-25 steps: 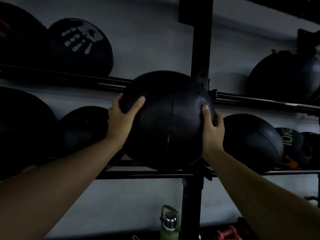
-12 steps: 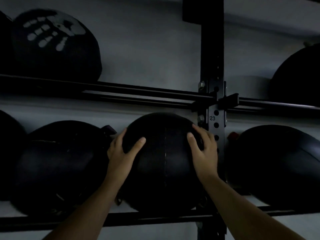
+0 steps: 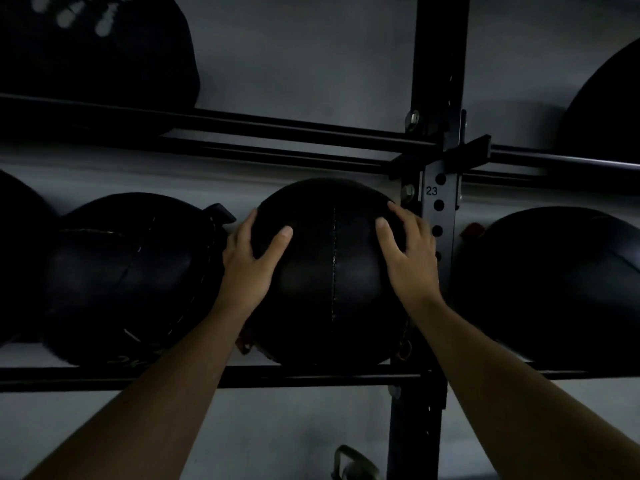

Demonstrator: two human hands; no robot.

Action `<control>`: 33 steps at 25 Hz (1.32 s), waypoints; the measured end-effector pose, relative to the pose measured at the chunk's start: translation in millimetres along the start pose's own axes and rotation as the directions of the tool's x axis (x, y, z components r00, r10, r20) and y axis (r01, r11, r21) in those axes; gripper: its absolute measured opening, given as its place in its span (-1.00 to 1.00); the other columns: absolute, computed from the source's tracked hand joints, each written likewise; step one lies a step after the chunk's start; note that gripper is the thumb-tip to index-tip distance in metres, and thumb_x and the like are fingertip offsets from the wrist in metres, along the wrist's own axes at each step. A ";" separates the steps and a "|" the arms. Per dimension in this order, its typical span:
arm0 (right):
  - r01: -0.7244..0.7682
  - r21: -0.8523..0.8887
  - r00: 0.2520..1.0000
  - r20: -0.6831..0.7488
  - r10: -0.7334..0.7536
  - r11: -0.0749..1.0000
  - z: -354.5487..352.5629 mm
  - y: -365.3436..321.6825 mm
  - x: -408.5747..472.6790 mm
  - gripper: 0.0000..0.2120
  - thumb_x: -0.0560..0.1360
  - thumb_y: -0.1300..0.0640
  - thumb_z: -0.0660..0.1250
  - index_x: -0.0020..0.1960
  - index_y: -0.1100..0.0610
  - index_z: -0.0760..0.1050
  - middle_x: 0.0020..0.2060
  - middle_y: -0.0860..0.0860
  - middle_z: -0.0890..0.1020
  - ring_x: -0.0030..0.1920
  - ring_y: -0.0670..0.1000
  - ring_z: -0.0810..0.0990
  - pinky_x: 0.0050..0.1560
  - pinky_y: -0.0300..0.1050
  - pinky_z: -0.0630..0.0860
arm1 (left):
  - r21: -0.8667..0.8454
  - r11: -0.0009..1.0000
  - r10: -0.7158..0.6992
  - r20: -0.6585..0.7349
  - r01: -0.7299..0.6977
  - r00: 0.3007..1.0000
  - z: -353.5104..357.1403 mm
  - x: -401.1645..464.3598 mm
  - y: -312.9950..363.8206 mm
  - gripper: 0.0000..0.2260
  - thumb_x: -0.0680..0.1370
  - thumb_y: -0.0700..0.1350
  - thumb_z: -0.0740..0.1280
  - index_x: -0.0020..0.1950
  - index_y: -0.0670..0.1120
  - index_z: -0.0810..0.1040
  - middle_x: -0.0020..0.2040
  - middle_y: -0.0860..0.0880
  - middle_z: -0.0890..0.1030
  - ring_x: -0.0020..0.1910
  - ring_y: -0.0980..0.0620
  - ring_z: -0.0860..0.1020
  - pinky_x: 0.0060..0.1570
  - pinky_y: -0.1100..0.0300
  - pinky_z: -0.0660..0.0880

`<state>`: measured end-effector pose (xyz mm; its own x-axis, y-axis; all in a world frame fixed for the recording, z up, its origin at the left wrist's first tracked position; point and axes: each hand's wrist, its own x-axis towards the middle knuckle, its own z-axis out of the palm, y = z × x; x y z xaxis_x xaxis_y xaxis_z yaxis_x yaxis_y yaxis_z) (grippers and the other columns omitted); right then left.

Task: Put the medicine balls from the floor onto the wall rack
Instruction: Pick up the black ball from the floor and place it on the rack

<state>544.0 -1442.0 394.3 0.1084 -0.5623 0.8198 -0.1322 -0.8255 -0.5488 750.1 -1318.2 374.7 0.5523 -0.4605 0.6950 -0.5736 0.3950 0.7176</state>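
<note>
A black stitched medicine ball sits on the wall rack's lower rails, just left of the black upright post. My left hand lies against its left side, thumb spread across the front and fingers reaching behind. On the ball's upper right, my right hand rests flat with its fingers laid straight over the curve, close to the post.
Another black ball touches the left side; one more sits right of the post. The upper shelf holds a ball with a white handprint and a ball at the far right. A green bottle top shows below.
The ball went from being held in front of the rack into the lower shelf slot. My hands slid from its sides toward its upper front. The view moved closer.
</note>
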 end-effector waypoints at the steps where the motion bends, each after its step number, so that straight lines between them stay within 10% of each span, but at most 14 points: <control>1: -0.003 -0.018 0.999 0.033 0.003 1.000 -2.1 0.0 -1.3 -0.45 0.62 -0.33 0.13 0.58 -0.25 0.27 0.61 -0.08 0.27 0.63 0.02 0.19 0.61 0.28 0.13 | 0.025 1.000 -0.005 0.014 0.005 1.000 -1.1 -1.8 1.6 -0.23 0.46 0.46 0.27 0.62 0.26 0.15 0.65 0.02 0.17 0.63 -0.04 0.16 0.55 -0.15 0.22; 9: -0.054 -0.149 0.964 0.249 0.091 0.987 -18.5 -9.1 -2.9 -0.33 0.59 -0.43 0.00 0.65 -0.33 -0.06 0.71 -0.13 -0.08 0.70 0.10 -0.16 0.62 0.38 -0.10 | 0.297 0.938 0.150 0.120 -0.180 0.981 6.0 -11.5 34.8 -0.54 0.73 0.07 0.04 0.66 0.15 0.12 0.71 -0.06 -0.01 0.68 -0.07 -0.07 0.62 -0.22 -0.07; 23: -0.050 -0.291 0.965 0.233 0.122 0.955 -18.0 -17.2 -29.2 -0.38 0.68 -0.29 -0.08 0.69 -0.20 -0.15 0.72 0.02 -0.09 0.70 0.16 -0.13 0.61 0.34 -0.01 | 0.440 0.870 0.111 0.263 -0.222 0.958 0.4 -43.0 52.7 -0.41 0.63 0.22 0.25 0.62 0.32 0.12 0.71 0.11 -0.06 0.68 -0.07 -0.16 0.61 -0.24 -0.04; 28: 0.027 -0.193 0.979 0.203 0.013 0.981 -19.0 22.6 -115.3 -0.33 0.69 -0.18 0.09 0.68 -0.21 -0.18 0.71 -0.04 -0.14 0.70 0.13 -0.13 0.64 0.20 0.02 | 0.417 0.849 0.199 0.317 -0.324 0.927 -15.8 -117.3 -2.3 -0.35 0.65 0.06 0.30 0.65 0.26 0.03 0.69 0.22 -0.17 0.67 0.11 -0.15 0.47 0.27 0.02; 33: -0.040 -0.297 0.896 0.413 0.166 0.954 -7.2 69.7 -296.0 -0.40 0.65 -0.05 0.21 0.65 -0.13 0.12 0.61 0.04 0.27 0.57 0.10 0.32 0.42 -0.05 0.36 | 0.488 0.859 -0.225 0.633 -0.156 0.741 -57.4 -273.5 -117.5 -0.55 0.64 -0.05 0.35 0.54 -0.01 0.43 0.58 -0.03 0.38 0.56 -0.01 0.33 0.50 0.14 0.29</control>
<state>495.6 -1332.7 114.7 0.4818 -0.6610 0.5753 -0.4231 -0.7504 -0.5079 701.2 -1193.0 102.9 0.1555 -0.9329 0.3248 -0.8740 0.0234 0.4854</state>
